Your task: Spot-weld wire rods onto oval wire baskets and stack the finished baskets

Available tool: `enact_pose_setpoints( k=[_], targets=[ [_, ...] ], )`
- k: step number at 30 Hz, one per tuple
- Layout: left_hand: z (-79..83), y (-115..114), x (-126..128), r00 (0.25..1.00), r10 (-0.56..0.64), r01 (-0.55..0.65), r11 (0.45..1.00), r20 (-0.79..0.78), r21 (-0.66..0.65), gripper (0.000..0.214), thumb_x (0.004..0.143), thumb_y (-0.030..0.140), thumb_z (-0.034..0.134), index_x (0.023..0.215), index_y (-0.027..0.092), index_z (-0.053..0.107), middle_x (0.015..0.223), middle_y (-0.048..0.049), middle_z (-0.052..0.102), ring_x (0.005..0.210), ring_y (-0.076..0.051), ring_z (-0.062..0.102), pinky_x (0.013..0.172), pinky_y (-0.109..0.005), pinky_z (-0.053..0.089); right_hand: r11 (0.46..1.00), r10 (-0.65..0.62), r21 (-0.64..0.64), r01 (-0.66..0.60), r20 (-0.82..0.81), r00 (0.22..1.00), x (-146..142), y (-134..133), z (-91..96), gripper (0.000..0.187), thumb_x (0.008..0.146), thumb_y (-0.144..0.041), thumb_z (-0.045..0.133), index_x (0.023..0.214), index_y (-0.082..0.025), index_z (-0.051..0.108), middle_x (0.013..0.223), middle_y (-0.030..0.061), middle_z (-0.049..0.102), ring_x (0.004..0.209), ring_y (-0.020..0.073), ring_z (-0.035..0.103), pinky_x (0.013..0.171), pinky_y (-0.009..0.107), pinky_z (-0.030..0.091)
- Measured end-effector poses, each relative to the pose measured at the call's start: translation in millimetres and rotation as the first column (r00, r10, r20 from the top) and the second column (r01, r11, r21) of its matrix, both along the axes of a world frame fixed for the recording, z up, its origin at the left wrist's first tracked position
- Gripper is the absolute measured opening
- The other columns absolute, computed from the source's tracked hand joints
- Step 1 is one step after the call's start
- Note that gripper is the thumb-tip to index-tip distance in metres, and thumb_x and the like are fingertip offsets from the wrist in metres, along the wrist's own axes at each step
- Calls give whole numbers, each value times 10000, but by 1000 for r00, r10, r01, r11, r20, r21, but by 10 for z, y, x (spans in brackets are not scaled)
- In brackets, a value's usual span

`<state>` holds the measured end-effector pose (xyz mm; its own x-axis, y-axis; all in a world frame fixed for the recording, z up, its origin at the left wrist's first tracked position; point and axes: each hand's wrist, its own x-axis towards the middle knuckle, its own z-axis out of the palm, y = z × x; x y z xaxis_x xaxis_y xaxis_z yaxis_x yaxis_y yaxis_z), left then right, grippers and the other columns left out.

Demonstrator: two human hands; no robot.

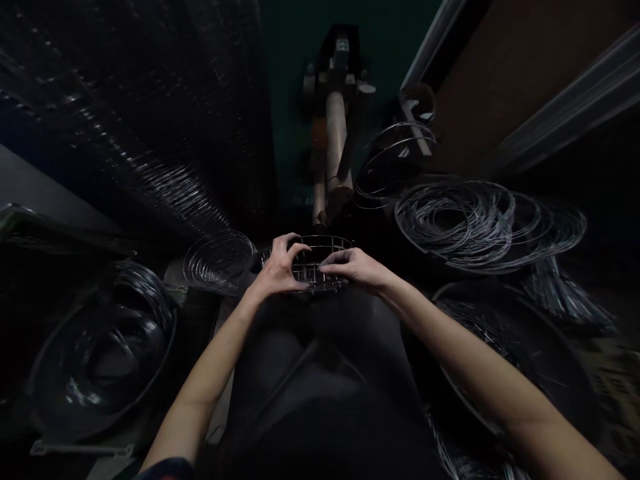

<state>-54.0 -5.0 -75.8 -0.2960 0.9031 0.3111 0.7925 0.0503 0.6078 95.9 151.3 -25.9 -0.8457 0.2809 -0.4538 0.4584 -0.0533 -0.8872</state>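
Note:
A small round basket frame of thin metal wire [327, 288] sits at my lap, in front of the dark clothing on my legs. My left hand [281, 267] grips its left side, fingers curled over the far part and thumb toward the near part. At the right of the frame, my right hand [353, 267] has its thumb and fingertips pinched together over the wires. Whatever lies between those fingertips is too small and dark to make out.
A machine with a pale cylinder [337, 133] stands ahead. Wire rings lie heaped in a tub [425, 250] at right, above another dark tub [565, 360] with wire pieces. Left are a tub of coiled wire [50, 373], loose rings [217, 260] and stacked wirework [170, 190].

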Motion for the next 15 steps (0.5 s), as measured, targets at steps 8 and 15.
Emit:
enact_pose_setpoints(
  k=[8,15],
  targets=[
    [42,187,77,999,-19,19,1000,-32,-15,702,518,389,846,1116,227,516,1311,-134,379,1253,-372,355,1029,-545,372,999,21,25,-22,42,999,243,-44,250,337,641,-436,752,770,-129,702,553,-25,569,411,38,381,394,193,268],
    [-3,231,183,991,-89,85,995,-99,-50,535,553,348,830,1019,220,602,1324,-138,356,1243,-380,349,1021,-552,361,994,-94,52,92,45,995,109,121,-134,239,665,-338,729,789,-137,690,428,-52,518,378,70,426,386,193,319]
  ],
)
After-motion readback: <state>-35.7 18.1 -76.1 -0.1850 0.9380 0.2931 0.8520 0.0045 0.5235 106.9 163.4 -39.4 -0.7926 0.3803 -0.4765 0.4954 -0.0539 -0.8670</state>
